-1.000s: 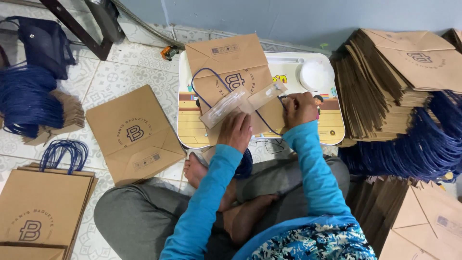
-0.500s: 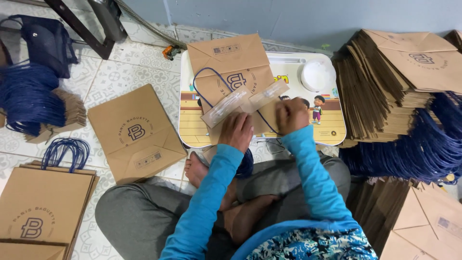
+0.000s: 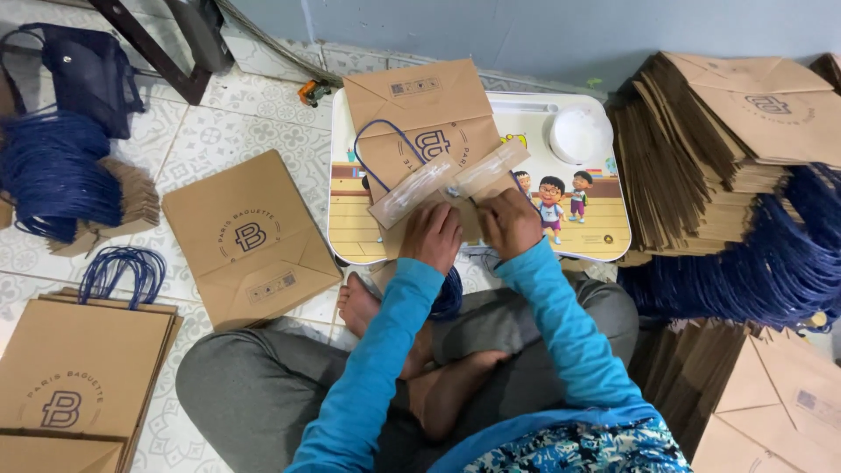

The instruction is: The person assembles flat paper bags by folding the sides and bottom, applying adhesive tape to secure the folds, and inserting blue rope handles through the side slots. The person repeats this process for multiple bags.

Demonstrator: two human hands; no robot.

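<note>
A flat brown paper bag [image 3: 420, 114] with a blue cord handle [image 3: 372, 153] lies on a small white lap table [image 3: 561, 241] in front of me. Across the bag's near edge lies a clear plastic strip [image 3: 447, 180]. My left hand [image 3: 431, 235] presses on the bag's near edge under the strip's left half. My right hand [image 3: 510, 221] sits close beside it at the strip's middle, fingers curled on the bag edge. What the fingertips pinch is hidden.
A loose bag [image 3: 250, 236] lies on the tiled floor at left, with finished bags [image 3: 70, 385] at lower left. Bundles of blue cords [image 3: 53, 175] lie far left and right [image 3: 753, 271]. Tall stacks of flat bags [image 3: 727, 140] stand at right. A white round lid [image 3: 580, 133] sits on the table.
My right hand has moved left from the bag's right side to sit next to my left hand at the bag's near edge. The left hand has stayed put.
</note>
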